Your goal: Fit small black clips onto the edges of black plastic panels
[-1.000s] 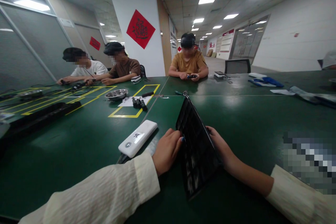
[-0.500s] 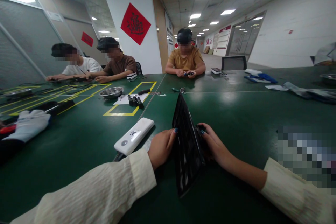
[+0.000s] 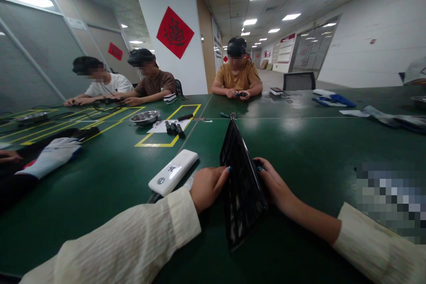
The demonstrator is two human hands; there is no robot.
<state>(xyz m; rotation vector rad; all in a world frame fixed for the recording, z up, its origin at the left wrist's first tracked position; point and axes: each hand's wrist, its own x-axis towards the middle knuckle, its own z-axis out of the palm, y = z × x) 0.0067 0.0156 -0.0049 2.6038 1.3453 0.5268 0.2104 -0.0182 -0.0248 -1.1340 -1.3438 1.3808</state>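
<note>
A thin black panel (image 3: 242,186) with a glossy, ribbed face stands nearly on edge between my hands, above the green table (image 3: 299,151). My left hand (image 3: 208,186) is closed on its left side, the thumb pressed on the face. On the far side, my right hand (image 3: 274,184) grips the panel, its fingers partly hidden behind it. A white power bank (image 3: 173,172) marked 26 lies left of my left hand, with a clear bag partly under it.
A metal bowl (image 3: 145,118) and small black parts (image 3: 175,128) on white paper lie ahead left. Green-handled pliers (image 3: 229,116) lie beyond the panel. A gloved hand (image 3: 56,153) is at the left. Three people sit across the table.
The panel has turned slightly, showing more of its ribbed face. Both hands keep hold of it. The view has shifted a little, and the gloved hand at the left has moved.
</note>
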